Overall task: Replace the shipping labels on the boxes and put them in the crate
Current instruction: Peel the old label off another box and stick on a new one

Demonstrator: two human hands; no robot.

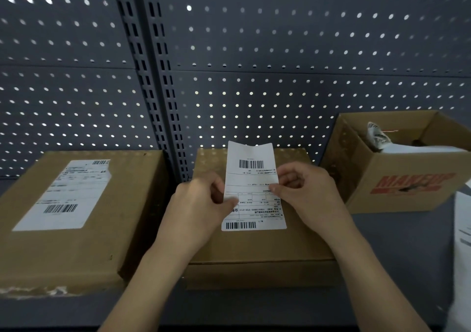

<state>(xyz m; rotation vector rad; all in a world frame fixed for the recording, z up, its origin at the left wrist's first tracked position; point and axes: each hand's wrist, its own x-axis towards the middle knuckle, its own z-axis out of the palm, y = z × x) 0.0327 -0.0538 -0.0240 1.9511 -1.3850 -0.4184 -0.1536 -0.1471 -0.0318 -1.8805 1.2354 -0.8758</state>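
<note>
Above the middle cardboard box (254,250), the left hand (201,204) and right hand (303,194) each had a pinching grip on the shipping label (251,176); squaring it first, then smoothing from one end, seemed wisest against wrinkles.

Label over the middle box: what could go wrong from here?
1. The left hand and right hand pinch the label only at its side edges, and its top edge curls; it may land creased or crooked on the middle box.
2. The left box carries a second label; the boxes could get mixed up.
</note>
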